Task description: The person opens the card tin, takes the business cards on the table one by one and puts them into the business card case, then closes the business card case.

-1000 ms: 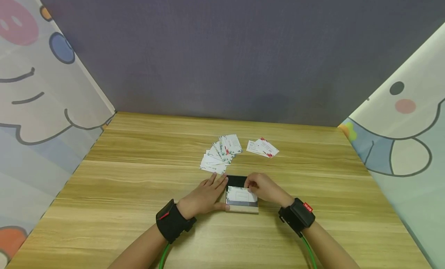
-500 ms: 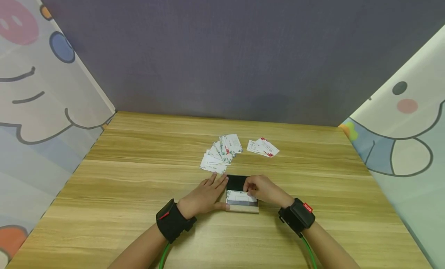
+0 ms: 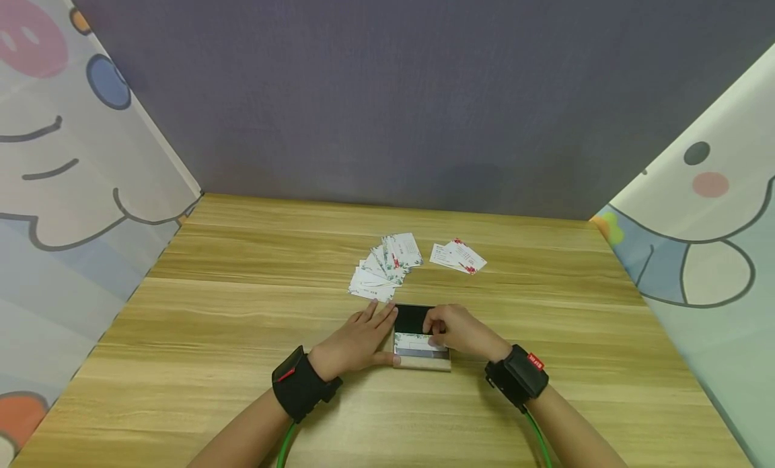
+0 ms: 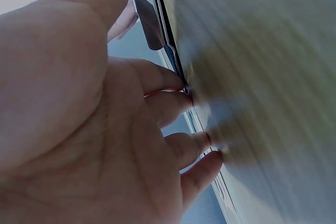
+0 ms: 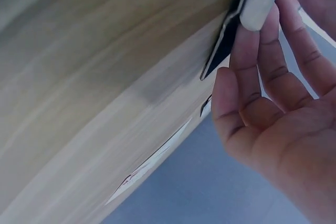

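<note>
An unfolded business card case [image 3: 413,318] with a black inside lies on the table in the head view. A white business card [image 3: 418,341] with a leafy printed edge sits in its near half, partly under a grey band. My left hand [image 3: 354,343] rests at the case's left side, fingers extended and thumb at its near left corner. In the left wrist view, the left fingertips [image 4: 181,85] meet the case's edge and table. My right hand [image 3: 463,331] has its fingers curled at the card's far right edge, pinching it. The card's right end is partly hidden.
A fanned pile of business cards [image 3: 378,269] lies just beyond the left hand. Two overlapping cards [image 3: 458,256] lie to the right of the pile. A grey panel [image 3: 387,98] stands behind the wooden table [image 3: 230,306]. Green cables [image 3: 537,434] trail from both wrist straps.
The business card has slid toward the near edge of the case, baring more of the black inside. My right fingers moved slightly with it. The left hand stays in place.
</note>
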Demonstrator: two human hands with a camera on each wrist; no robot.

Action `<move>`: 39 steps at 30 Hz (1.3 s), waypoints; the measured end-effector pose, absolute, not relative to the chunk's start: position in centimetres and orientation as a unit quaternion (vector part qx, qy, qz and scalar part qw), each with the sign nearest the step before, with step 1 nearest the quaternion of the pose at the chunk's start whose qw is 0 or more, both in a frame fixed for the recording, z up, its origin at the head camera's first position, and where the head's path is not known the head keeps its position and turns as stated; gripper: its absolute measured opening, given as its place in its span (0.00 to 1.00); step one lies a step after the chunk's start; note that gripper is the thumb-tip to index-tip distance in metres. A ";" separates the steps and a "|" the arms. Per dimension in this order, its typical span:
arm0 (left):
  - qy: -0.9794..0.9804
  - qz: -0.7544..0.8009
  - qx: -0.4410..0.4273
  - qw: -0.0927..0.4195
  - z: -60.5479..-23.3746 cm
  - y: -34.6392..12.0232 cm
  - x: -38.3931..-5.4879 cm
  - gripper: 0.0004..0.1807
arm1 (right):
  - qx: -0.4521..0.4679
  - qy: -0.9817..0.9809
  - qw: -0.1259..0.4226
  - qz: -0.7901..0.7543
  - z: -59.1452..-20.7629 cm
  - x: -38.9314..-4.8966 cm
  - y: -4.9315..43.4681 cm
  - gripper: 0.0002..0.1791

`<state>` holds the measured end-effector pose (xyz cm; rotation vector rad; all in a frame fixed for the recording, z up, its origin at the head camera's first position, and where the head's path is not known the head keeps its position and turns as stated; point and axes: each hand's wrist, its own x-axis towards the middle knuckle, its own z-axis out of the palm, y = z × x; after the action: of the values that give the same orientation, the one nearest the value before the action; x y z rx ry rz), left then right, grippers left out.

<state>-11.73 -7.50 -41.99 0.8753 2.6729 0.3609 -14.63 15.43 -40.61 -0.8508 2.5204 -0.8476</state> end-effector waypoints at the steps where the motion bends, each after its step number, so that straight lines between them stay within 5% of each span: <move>1: 0.932 0.126 0.305 0.152 -42.0 -7.5 -11.7 0.45 | -0.296 0.890 0.174 -0.301 -40.6 -14.8 15.5 0.05; 12: 0.930 0.129 0.311 0.149 -41.9 -7.5 -11.7 0.45 | -0.225 0.914 0.115 -0.317 -40.1 -17.3 16.6 0.09; 22: 0.929 0.132 0.313 0.148 -41.9 -7.6 -11.7 0.45 | -0.142 0.941 0.004 -0.307 -40.6 -21.4 18.6 0.13; 39: 0.928 0.134 0.315 0.144 -42.0 -7.6 -11.7 0.46 | -0.035 0.973 0.017 -0.230 -41.7 -24.9 20.9 0.29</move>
<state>-11.65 -7.64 -41.96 0.9087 2.6756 0.3874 -24.91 20.93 -41.69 -0.1093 3.0234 -0.7139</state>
